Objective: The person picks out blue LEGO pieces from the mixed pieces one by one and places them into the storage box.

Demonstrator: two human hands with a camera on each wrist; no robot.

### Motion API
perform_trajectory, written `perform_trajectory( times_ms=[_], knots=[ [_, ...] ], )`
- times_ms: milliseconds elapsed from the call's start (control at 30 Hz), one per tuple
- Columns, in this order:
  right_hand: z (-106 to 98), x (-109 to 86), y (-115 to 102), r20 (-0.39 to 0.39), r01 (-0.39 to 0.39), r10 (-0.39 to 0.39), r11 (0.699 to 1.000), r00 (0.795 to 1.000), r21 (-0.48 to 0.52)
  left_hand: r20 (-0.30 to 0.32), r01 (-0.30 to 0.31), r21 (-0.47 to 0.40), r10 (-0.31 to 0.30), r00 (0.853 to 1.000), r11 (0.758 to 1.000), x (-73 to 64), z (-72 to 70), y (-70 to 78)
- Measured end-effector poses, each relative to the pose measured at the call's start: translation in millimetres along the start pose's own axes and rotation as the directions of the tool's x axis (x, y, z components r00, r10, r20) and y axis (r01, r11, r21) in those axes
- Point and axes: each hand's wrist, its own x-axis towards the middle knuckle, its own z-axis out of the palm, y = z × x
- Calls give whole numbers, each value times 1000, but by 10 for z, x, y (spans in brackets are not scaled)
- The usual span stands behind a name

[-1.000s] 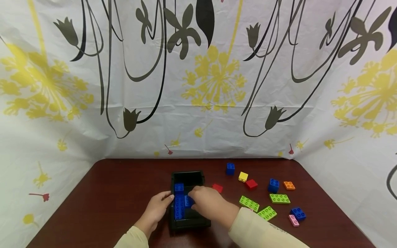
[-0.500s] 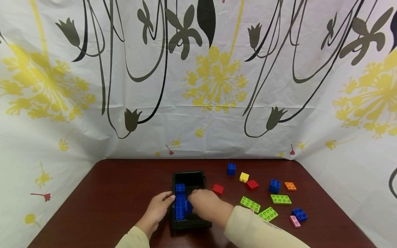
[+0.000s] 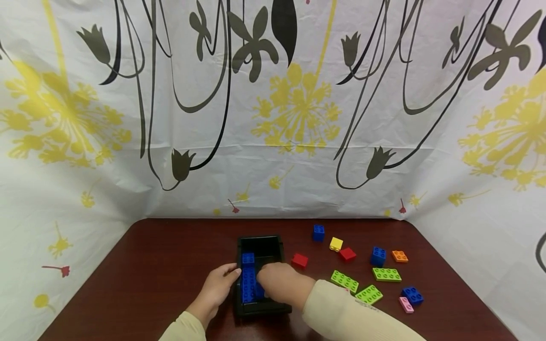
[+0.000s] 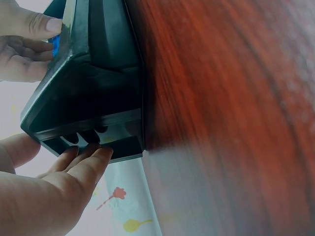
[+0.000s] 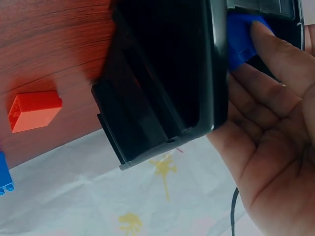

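A black plastic bin [image 3: 263, 310] stands on the table in the head view. My left hand [image 3: 217, 288] holds its left side, thumb at the rim and fingers against the outer wall in the left wrist view. Inside the bin, my right hand [image 3: 285, 284] pinches a blue toy brick [image 5: 241, 42] between thumb and fingers, low near the floor. That brick is partly hidden by the hand in the head view. Along the left wall lie a long blue brick [image 3: 248, 285] and, behind it, a smaller blue brick [image 3: 248, 259].
Loose bricks lie right of the bin on the dark red table [image 3: 170, 265]: a red one [image 3: 300, 260], another red one [image 3: 347, 254], a yellow one [image 3: 336, 244], an orange one [image 3: 400, 256], a pink one [image 3: 406, 305], several blue and lime green ones [image 3: 386, 274]. A patterned white sheet [image 3: 273, 189] surrounds the table.
My right hand has moved slightly toward me and lower in the bin, bringing the blue brick close beside the long one. My left hand stays on the bin.
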Motion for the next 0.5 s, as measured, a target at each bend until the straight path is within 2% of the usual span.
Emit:
perform_trajectory(
  times_ms=[500],
  knots=[
    [64,82,16,71,-8,5,999,997,37,11,18,-14,-17,1000,1000,1,-17,8]
  ],
)
